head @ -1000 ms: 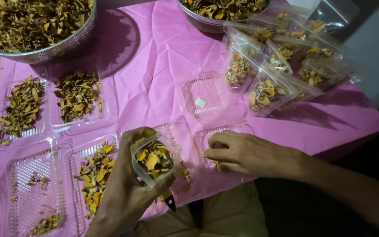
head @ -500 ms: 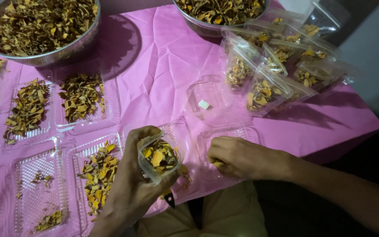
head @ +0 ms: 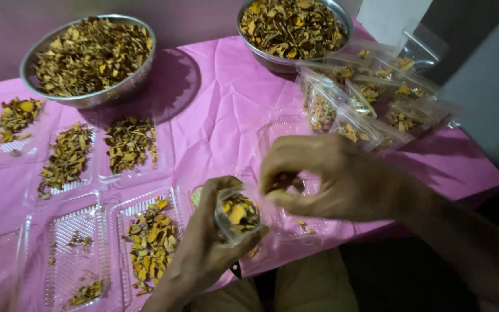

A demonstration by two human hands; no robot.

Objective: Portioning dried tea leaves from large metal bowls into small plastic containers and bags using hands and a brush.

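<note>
My left hand [head: 203,248] grips a small clear plastic bag [head: 237,215] partly filled with dried yellow-brown pieces, held over the near edge of the pink table cover [head: 226,98]. Just right of and above the bag's mouth, my right hand [head: 336,176] hovers with its fingers pinched together on a few dried pieces. Beneath the right hand lies a clear plastic tray [head: 304,222] with a few scraps in it.
Two metal bowls [head: 88,55] [head: 293,26] heaped with dried pieces stand at the back. Several clear trays [head: 131,144] with the same pieces lie at the left. Filled clear bags [head: 371,98] are piled at the right. The table edge runs near my lap.
My right hand has lifted off the tray and now hovers pinched beside the bag's mouth. The left hand still holds the bag. The camera has tilted up, showing more of the bowls.
</note>
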